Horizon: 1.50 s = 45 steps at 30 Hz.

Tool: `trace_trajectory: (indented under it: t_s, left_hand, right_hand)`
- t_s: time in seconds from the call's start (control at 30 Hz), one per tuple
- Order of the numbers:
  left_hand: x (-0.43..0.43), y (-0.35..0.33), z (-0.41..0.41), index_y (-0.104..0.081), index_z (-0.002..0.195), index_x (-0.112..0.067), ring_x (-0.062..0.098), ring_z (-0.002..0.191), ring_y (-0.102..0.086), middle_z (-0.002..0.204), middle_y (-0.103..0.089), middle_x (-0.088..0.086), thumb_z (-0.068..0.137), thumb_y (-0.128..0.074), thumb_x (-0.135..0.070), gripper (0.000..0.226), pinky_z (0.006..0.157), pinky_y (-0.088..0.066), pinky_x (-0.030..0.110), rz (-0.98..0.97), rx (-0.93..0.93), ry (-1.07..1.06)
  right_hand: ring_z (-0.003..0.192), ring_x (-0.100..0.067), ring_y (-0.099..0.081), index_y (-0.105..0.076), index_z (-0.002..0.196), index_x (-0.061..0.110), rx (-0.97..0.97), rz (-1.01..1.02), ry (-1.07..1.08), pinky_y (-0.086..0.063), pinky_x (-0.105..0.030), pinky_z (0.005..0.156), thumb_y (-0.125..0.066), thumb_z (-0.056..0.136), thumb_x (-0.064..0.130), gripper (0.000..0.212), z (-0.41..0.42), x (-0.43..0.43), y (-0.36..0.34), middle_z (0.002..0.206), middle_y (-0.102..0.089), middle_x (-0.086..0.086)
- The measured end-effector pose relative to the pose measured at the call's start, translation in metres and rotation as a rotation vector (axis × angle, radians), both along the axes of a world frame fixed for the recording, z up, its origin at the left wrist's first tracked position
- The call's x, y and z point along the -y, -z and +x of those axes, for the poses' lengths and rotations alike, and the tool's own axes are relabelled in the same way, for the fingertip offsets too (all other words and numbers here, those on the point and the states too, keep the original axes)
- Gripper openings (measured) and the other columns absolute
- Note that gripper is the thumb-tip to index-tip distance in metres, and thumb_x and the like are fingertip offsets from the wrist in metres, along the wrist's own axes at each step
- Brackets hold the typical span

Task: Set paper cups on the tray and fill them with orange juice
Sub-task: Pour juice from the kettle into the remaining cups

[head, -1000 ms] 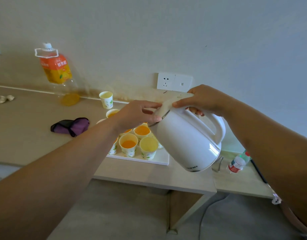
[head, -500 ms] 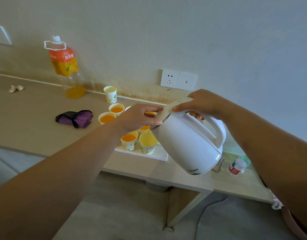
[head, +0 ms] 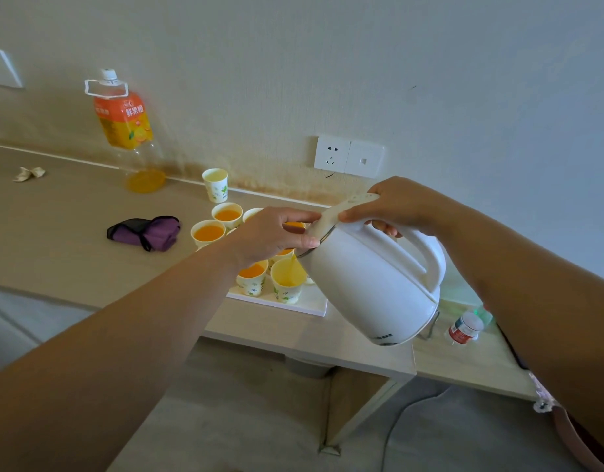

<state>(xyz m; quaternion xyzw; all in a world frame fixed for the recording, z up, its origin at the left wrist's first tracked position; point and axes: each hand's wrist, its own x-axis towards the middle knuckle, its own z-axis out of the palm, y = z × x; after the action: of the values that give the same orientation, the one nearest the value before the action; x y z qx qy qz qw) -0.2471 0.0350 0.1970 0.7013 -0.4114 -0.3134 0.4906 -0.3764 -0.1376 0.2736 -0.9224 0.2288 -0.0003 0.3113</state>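
— Where are we pouring?
— Our left hand (head: 276, 233), by the soft paper cup (head: 287, 289) on the flat white tray (head: 310, 303), is gripping the white plastic kettle (head: 372, 284) at its top.
— Feeling heavy?
— We are guessing so; our right hand (head: 395, 206) is gripping its handle (head: 426, 253).

Cups (head: 252, 280) crowd the tray (head: 305, 305) on the table (head: 55, 233) — pouch (head: 147, 231) left, bottle (head: 125, 127) behind.

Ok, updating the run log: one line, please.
pouring | right hand grips kettle handle | left hand holds kettle rim | juice entering front cup
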Motion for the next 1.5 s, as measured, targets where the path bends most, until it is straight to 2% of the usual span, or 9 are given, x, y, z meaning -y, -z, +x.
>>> trace_trajectory:
  t_s: [0.3,0.63,1.07,1.3,1.5]
  left_hand:
    - [0.001,-0.007,-0.002,-0.066,0.121,-0.032,0.012,0.107,-0.066,0.109,-0.073,-0.004,0.079,-0.075,-0.018,0.045,0.099,-0.050,0.040,-0.006,0.028,0.003]
    - [-0.001,-0.016,-0.007,-0.065,0.123,-0.025,0.008,0.104,-0.067,0.108,-0.073,-0.005,0.084,-0.070,-0.009,0.042,0.087,-0.053,0.020,-0.013,0.020,0.008]
    - [0.001,-0.015,-0.003,-0.062,0.128,-0.024,0.014,0.106,-0.067,0.110,-0.072,0.003,0.085,-0.070,-0.014,0.045,0.097,-0.051,0.035,-0.013,-0.036,0.010]
    - [0.001,-0.019,-0.003,-0.062,0.127,-0.022,0.014,0.106,-0.067,0.111,-0.072,0.005,0.084,-0.071,-0.012,0.045,0.097,-0.052,0.033,-0.030,-0.045,0.007]
    - [0.000,-0.023,-0.004,-0.064,0.123,-0.025,0.012,0.104,-0.067,0.110,-0.072,0.002,0.084,-0.071,-0.013,0.042,0.092,-0.054,0.028,-0.044,-0.030,-0.008]
  right_hand:
    - [0.046,-0.015,-0.049,-0.054,0.068,0.012,-0.007,-0.023,-0.009,-0.041,-0.026,0.052,-0.076,0.071,0.046,0.041,-0.002,0.000,-0.009,0.057,-0.055,-0.001]
    - [0.047,-0.015,-0.051,-0.060,0.076,0.009,0.004,-0.025,-0.028,-0.042,-0.024,0.049,-0.076,0.070,0.048,0.043,-0.002,0.000,-0.011,0.059,-0.057,-0.002]
    - [0.050,-0.015,-0.051,-0.058,0.073,0.010,-0.016,-0.064,-0.026,-0.042,-0.025,0.052,-0.075,0.070,0.050,0.044,-0.003,-0.001,-0.023,0.060,-0.057,-0.003]
    - [0.048,-0.014,-0.051,-0.056,0.068,0.012,-0.026,-0.104,-0.022,-0.041,-0.024,0.053,-0.073,0.071,0.052,0.044,-0.004,-0.002,-0.028,0.057,-0.057,-0.001]
    - [0.051,-0.016,-0.052,-0.058,0.074,0.010,-0.029,-0.104,-0.019,-0.042,-0.026,0.055,-0.074,0.069,0.053,0.046,-0.002,-0.003,-0.032,0.063,-0.059,-0.004]
